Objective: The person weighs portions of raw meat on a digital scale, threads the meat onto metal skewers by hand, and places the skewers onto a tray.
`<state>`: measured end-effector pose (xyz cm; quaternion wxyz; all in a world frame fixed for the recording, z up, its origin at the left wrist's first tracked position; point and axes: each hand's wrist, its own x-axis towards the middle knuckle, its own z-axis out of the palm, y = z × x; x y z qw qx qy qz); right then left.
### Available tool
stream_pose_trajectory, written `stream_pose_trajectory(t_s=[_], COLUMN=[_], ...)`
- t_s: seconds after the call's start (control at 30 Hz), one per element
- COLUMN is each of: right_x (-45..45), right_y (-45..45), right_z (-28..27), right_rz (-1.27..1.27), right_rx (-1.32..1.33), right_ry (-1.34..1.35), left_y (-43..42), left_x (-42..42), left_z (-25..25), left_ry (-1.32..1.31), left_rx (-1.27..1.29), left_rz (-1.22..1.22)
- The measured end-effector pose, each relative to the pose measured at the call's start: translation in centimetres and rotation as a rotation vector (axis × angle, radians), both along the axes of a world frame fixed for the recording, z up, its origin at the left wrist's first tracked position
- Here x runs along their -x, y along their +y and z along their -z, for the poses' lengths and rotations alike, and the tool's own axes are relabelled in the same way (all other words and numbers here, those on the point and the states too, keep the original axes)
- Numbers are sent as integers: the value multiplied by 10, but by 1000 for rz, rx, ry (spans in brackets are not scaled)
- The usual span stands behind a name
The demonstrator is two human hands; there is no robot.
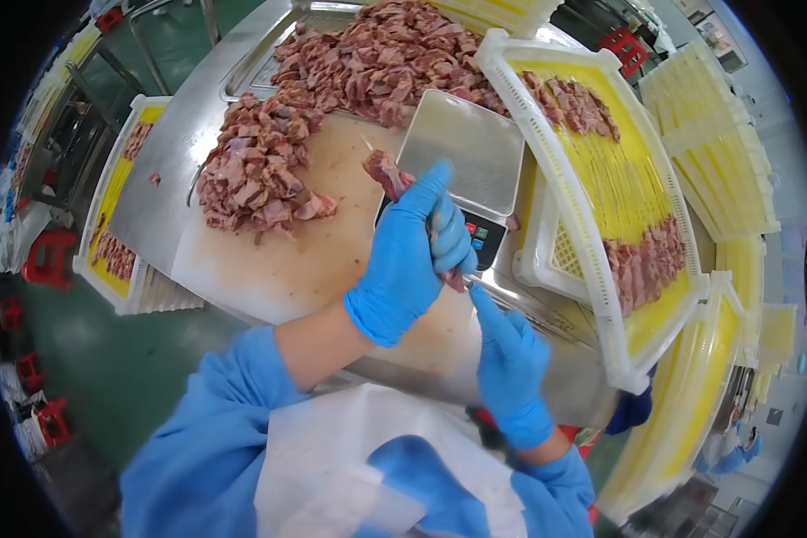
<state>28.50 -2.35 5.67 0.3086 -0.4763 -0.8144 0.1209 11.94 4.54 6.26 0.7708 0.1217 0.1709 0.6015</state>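
My left hand (412, 247), in a blue glove, is wrapped round a skewer of raw meat (386, 174). Meat shows above the thumb and below the fingers, and a thin skewer tip sticks out at the upper end. My right hand (514, 363), gloved too, is just below, its index finger stretched up to the lower end of the skewer. Its other fingers are curled and partly hidden. Behind my left hand stands a digital scale (462, 148) with a bare metal plate. A pile of cut meat (255, 166) lies on the cutting board (278, 269) to the left.
A larger meat heap (386, 58) fills the back of the metal table (166, 193). At the right, a white-framed yellow tray (592, 260) holds rows of meat skewers (650, 260). Loose metal skewers (551, 318) lie near my right hand. Another tray (108, 202) is at the left.
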Motion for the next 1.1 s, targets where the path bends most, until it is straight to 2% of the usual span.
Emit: stream_pose_trajectory(t_s=[0.07,0.13,0.17,0.2,0.27,0.3,0.37,0.43,0.47,0.5,0.53,0.6,0.63,0.67,0.7,0.73,0.77,0.8,0.83,0.87,0.93,0.97,1.03,1.1], right_x=[-6,-14,-14,-15,-20,-26,-38,-59,-72,-97,-114,-158,-182,-216,-249,-266,-272,-265,-258,-254,-242,-238,-233,-221], right_y=[3,7,9,13,27,39,73,130,163,206,241,309,336,366,391,396,396,393,387,382,368,361,338,295], right_z=[-6,-20,-24,-28,-37,-43,-71,-81,-93,-91,-91,-67,-50,-19,6,21,34,38,30,20,0,-7,-21,-43], right_rz=[26,44,49,23,0,-27,-32,151,251,230,301,416,516,466,448,388,334,315,321,335,346,332,261,234], right_rx=[-38,30,28,59,74,38,36,116,108,55,-100,-242,-203,-213,-100,-20,52,59,78,97,139,69,-29,-35], right_ry=[31,-99,-104,-89,-91,-69,-53,197,161,231,94,-3,-106,-140,-377,-515,-656,-648,-645,-641,-732,-737,-703,-686], left_y=[6,18,27,43,74,75,73,87,95,101,98,85,77,68,60,56,57,58,61,66,79,87,108,118], left_x=[-2,7,9,15,23,16,8,31,48,67,83,116,133,152,170,186,202,211,212,207,191,188,186,188], left_z=[-16,-48,-24,5,44,27,-17,-12,-4,9,11,7,2,-5,-9,-9,-8,-8,-10,-11,-10,-3,16,27], left_ry=[-22,4,17,7,-459,-470,-70,31,135,264,272,732,753,981,1213,1241,1539,1823,1931,1937,2341,2336,2769,2683], left_rx=[22,426,249,243,-651,-670,34,34,45,-24,-19,-37,-13,-84,-150,-120,-284,-461,-535,-531,-787,-798,-800,-830], left_rz=[-89,-394,-364,-359,186,187,-202,-218,-228,-294,-302,-515,-539,-581,-611,-631,-572,-480,-345,-337,-60,-53,297,348])
